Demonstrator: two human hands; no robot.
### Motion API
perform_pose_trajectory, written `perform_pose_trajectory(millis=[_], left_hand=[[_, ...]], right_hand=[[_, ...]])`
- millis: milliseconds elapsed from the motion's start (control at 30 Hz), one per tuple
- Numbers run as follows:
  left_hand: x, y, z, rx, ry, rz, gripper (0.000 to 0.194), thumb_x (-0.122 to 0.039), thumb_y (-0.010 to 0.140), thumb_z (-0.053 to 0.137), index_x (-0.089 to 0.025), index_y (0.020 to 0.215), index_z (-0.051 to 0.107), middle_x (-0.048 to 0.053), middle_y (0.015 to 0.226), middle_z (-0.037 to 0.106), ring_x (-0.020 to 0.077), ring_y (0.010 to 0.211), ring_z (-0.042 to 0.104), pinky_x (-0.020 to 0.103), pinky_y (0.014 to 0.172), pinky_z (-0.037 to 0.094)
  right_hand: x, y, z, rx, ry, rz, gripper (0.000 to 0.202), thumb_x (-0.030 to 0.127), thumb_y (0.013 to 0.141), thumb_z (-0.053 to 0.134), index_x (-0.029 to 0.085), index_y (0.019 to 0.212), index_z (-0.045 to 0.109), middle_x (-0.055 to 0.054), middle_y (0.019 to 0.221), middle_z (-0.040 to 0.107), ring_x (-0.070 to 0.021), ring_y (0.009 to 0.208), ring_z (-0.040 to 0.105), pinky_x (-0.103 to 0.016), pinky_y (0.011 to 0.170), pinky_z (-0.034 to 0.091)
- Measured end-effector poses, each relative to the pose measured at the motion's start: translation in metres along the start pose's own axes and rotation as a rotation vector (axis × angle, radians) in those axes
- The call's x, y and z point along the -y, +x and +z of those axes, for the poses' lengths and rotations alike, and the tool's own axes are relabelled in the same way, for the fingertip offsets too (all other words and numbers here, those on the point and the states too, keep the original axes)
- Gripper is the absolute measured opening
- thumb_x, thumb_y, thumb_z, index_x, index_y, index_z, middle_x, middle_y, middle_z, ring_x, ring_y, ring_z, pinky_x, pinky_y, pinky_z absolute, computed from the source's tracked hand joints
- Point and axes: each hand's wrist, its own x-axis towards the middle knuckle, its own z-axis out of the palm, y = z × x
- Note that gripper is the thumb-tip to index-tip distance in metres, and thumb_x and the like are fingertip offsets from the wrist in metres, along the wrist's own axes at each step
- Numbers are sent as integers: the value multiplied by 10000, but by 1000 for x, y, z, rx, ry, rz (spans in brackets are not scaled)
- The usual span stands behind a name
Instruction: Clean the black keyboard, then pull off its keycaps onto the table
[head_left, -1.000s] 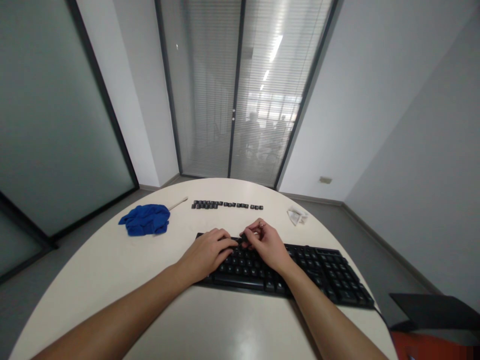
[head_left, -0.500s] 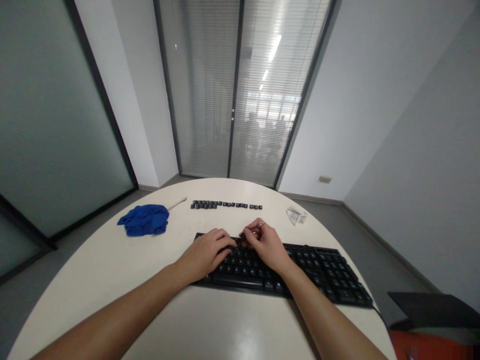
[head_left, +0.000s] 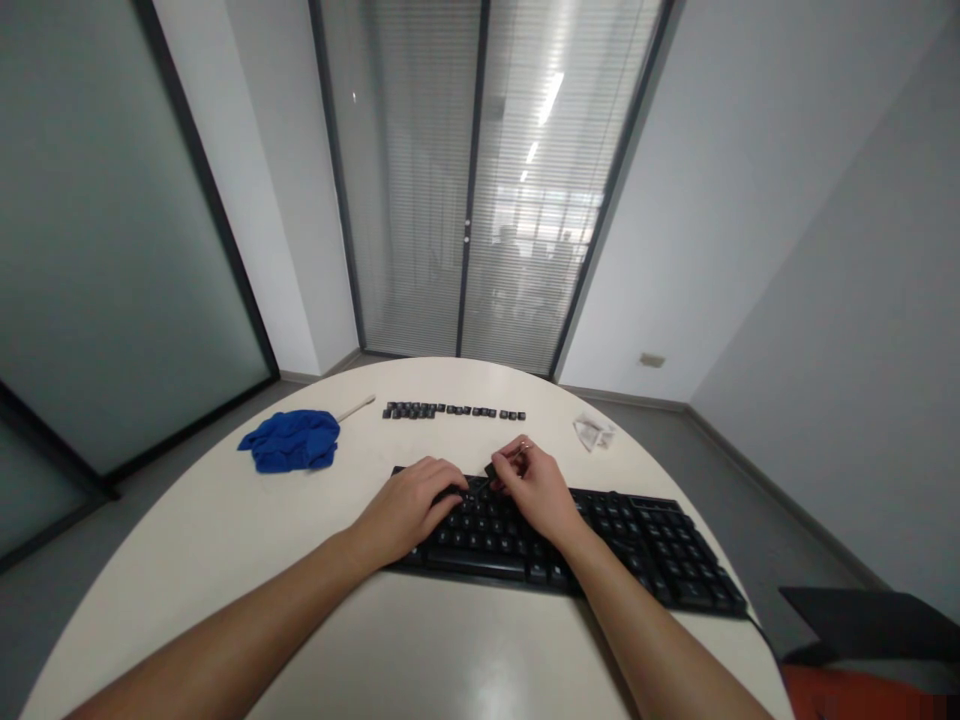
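Observation:
A black keyboard (head_left: 480, 560) lies at a slant on the pale table. My left hand (head_left: 412, 500) rests over its left end, thumb and fingers curved over the keys; whether anything is between them cannot be made out. Above the upper rows, my right hand (head_left: 532, 490) pinches a small dark tool (head_left: 490, 470) whose thin tip points down-left toward the keys near my left fingertips. Removed black keycaps (head_left: 409, 410) stand in rows behind the keyboard.
A crumpled blue cloth (head_left: 292, 440) and a thin pale stick (head_left: 356, 408) lie at the left of the round table (head_left: 420, 660). Crumpled white tissue or wrapper (head_left: 594, 432) is at the right. A dark and red chair (head_left: 877, 630) stands at the lower right.
The dark tool in my right fingers has tilted and shifted slightly to the right, so its thin tip shows more. My left hand has barely moved.

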Motion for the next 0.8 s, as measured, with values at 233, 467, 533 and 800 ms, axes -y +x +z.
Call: perform_pose_trajectory(millis=[233,467,533,800], left_hand=[[6,-3,5,-114,-4,-150,113,-218,917,540,-229,1004,611,21,1017,655,193,982,588,355,892,470],[17,-1,2,-181,-19,-285,121,-257,885,577,-235,972,658,17,989,685,205,957,607,366,887,471],[22,2,0,-198,-21,-324,139,-274,879,577,-234,975,669,21,992,694,207,939,614,362,882,474],[51,27,-5,-113,184,-365,179,-299,851,579,-245,985,685,24,1027,700,233,988,611,352,877,469]], right_hand=[[2,0,-5,-43,-79,-2,211,417,922,487,213,873,516,9,605,629,-176,588,639,-279,600,484],[9,-2,-12,-60,-264,-12,238,421,950,428,210,911,533,14,593,614,-178,578,610,-274,586,426],[10,-2,-13,-60,-300,-19,235,416,951,426,211,917,537,16,579,609,-180,572,606,-272,580,415],[15,-4,-13,-37,-370,-38,208,393,947,438,215,912,542,17,585,615,-177,556,587,-262,546,364]])
